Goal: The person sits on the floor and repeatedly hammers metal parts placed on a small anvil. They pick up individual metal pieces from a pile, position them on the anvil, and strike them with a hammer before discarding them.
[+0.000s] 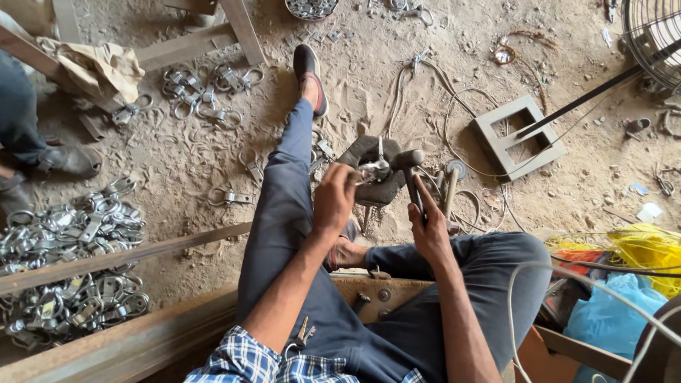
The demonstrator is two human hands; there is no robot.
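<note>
The left hand (333, 198) pinches a small silvery metal clamp piece (374, 169) on the dark iron anvil block (369, 174); the right hand (425, 227) wraps closed around a dark-headed hammer (409, 170) poised just beside it. A glancing blow could catch the pinching fingertips, which seem very near the anvil. Around the anvil lies sandy dirt floor (184, 156); left of it, a heap of shiny clamps (64, 262).
</note>
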